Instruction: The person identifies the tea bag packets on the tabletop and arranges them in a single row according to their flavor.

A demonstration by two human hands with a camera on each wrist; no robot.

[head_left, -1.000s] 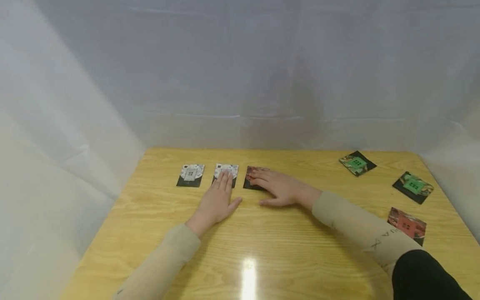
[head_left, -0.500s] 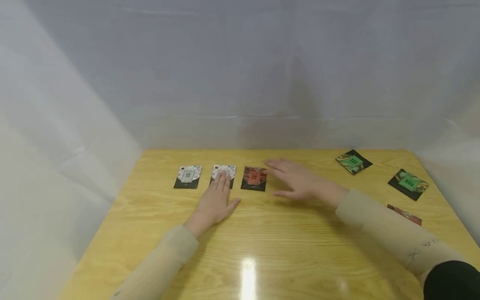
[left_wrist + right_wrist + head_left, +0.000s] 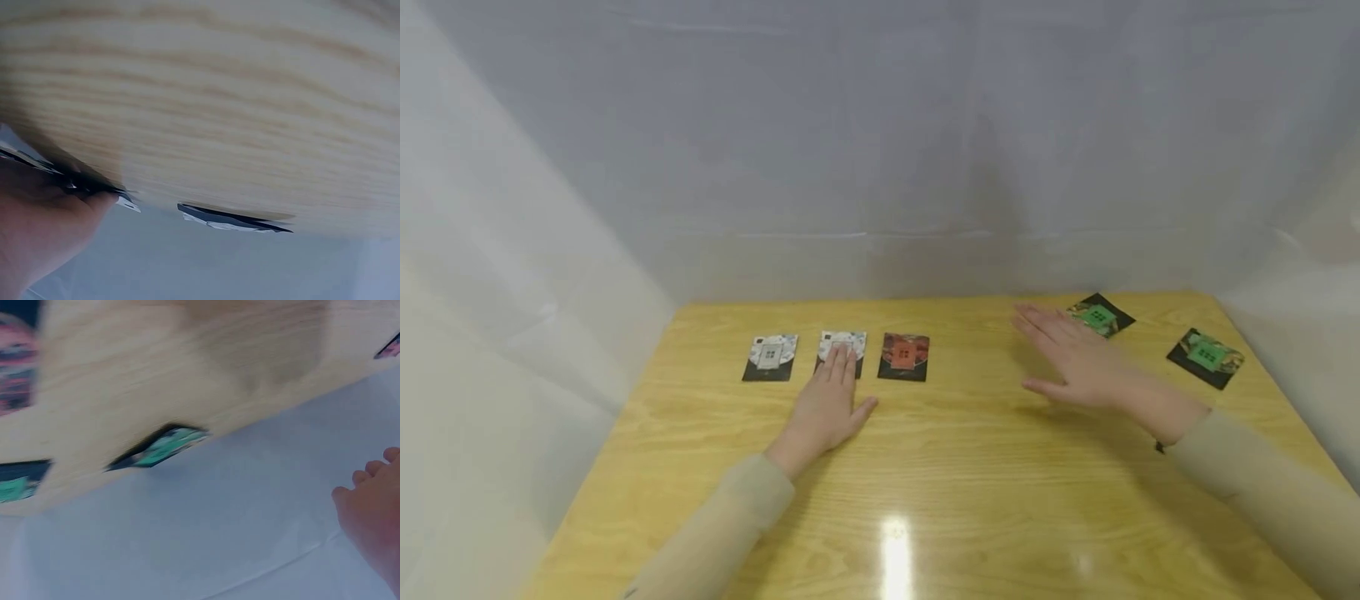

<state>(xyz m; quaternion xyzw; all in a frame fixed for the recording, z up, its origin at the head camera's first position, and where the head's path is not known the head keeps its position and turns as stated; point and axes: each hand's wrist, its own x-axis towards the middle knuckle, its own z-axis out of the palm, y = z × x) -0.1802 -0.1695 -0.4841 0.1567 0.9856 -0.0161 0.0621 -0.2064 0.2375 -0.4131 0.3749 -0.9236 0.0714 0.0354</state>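
My left hand (image 3: 823, 408) lies with straight fingers on the middle card or packet, a white and black one (image 3: 855, 339). To its left sits another white and black packet (image 3: 770, 358); to its right, a red and black packet (image 3: 903, 357). The three stand in a row. Above the table at the right, my right hand (image 3: 1078, 358) holds nothing, its fingers extended. Its back partly hides a green and black packet (image 3: 1099, 318). In the right wrist view the right hand (image 3: 375, 512) is seen apart from the packets.
A second green packet (image 3: 1206, 358) lies tilted near the table's right edge. Another red packet (image 3: 15, 365) shows in the right wrist view; the right arm mostly covers it in the head view. White sheeting (image 3: 850, 150) rises behind the wooden table (image 3: 880, 467).
My right hand has come off the red packet in the row and moved right, over toward the green packets. The left hand stays on the middle white packet. The view has shifted slightly.
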